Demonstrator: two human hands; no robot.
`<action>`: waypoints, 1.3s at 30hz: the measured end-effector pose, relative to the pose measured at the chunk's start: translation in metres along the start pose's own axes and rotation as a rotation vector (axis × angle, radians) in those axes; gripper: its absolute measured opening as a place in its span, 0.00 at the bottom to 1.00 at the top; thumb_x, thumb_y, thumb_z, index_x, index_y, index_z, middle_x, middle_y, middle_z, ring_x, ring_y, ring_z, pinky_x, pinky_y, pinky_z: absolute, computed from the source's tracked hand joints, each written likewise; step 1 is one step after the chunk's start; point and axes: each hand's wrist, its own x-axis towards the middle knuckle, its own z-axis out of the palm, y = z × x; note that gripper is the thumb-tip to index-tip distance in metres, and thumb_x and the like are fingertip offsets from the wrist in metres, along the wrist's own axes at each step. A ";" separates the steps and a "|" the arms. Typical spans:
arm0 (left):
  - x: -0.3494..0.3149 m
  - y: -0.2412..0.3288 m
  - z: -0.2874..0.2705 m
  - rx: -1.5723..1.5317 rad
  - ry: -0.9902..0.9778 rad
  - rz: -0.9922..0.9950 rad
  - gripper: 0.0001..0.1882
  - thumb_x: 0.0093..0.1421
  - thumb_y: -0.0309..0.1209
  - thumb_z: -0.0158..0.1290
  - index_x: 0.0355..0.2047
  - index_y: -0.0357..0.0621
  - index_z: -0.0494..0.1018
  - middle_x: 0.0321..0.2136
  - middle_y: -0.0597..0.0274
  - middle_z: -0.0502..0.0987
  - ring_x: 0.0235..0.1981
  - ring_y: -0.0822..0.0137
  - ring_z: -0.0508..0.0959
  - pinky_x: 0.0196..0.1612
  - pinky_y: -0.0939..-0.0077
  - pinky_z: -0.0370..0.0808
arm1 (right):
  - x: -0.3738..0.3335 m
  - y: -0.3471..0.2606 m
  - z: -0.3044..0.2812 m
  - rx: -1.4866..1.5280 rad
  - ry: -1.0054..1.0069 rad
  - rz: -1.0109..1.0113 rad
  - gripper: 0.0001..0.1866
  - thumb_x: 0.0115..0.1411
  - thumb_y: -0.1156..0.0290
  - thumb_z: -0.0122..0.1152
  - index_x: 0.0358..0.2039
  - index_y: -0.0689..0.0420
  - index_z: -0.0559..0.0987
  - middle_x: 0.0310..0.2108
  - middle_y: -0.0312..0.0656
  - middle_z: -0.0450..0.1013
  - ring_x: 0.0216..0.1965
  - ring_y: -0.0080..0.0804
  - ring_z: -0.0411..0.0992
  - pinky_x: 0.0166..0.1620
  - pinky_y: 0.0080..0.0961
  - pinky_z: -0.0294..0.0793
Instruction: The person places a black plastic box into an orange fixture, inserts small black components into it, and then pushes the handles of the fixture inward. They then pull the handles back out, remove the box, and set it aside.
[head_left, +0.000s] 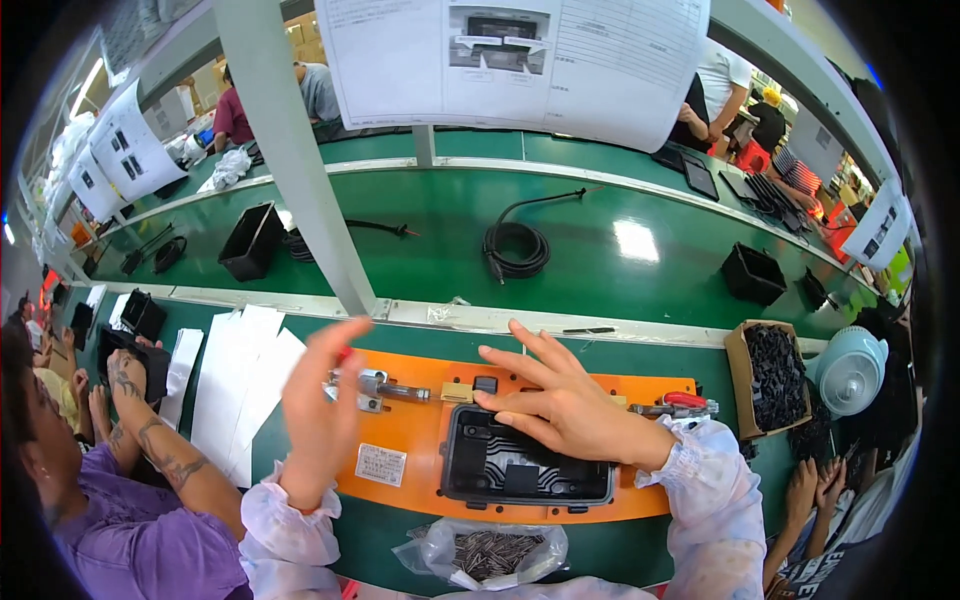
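On an orange fixture plate point(400, 440) lies a black rectangular housing point(528, 478), its ribbed inside facing up. My right hand point(578, 405) reaches over its far edge, fingers spread, with fingertips near a small black part point(486, 384) and a tan block point(457, 393). My left hand point(325, 415) is raised beside the metal toggle clamp point(372, 388) at the plate's left. Its fingers are smeared by motion. A red bit, seemingly the clamp's handle, shows between them; whether they grip it is unclear. Another toggle clamp point(683, 404) with a red handle sits at the right end.
A plastic bag of screws point(495, 553) lies in front of the plate. Right stand a carton of small black parts point(768, 385) and a light-blue fan point(850, 372). Paper sheets point(235, 380) and a co-worker's tattooed arm point(165, 435) are left. Beyond the rail lies a coiled black cable point(518, 250).
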 end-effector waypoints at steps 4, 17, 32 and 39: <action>-0.007 -0.004 0.033 0.234 -0.083 0.325 0.19 0.56 0.19 0.56 0.50 0.36 0.75 0.47 0.51 0.79 0.54 0.49 0.77 0.58 0.54 0.70 | -0.005 0.006 0.003 -0.020 0.019 0.006 0.15 0.64 0.60 0.62 0.51 0.44 0.84 0.67 0.43 0.62 0.72 0.57 0.49 0.69 0.59 0.50; 0.003 -0.020 0.009 0.514 0.067 0.547 0.16 0.59 0.17 0.55 0.48 0.35 0.74 0.41 0.55 0.80 0.40 0.58 0.80 0.66 0.45 0.60 | -0.090 -0.018 -0.088 -0.569 0.304 0.189 0.24 0.49 0.70 0.74 0.48 0.53 0.80 0.53 0.44 0.72 0.56 0.50 0.69 0.54 0.39 0.73; -0.021 -0.212 -0.063 -0.016 0.227 -0.431 0.18 0.74 0.31 0.38 0.57 0.34 0.68 0.47 0.45 0.77 0.45 0.59 0.80 0.45 0.71 0.78 | -0.226 0.029 -0.101 -0.193 0.605 1.235 0.11 0.70 0.70 0.50 0.47 0.62 0.77 0.38 0.45 0.75 0.27 0.34 0.78 0.28 0.28 0.76; -0.057 -0.032 -0.036 0.429 0.167 -0.026 0.14 0.68 0.29 0.49 0.48 0.32 0.72 0.43 0.46 0.77 0.44 0.49 0.78 0.49 0.62 0.74 | -0.146 -0.027 -0.074 -0.557 0.601 0.491 0.11 0.55 0.79 0.64 0.40 0.62 0.79 0.37 0.48 0.77 0.34 0.48 0.77 0.38 0.37 0.79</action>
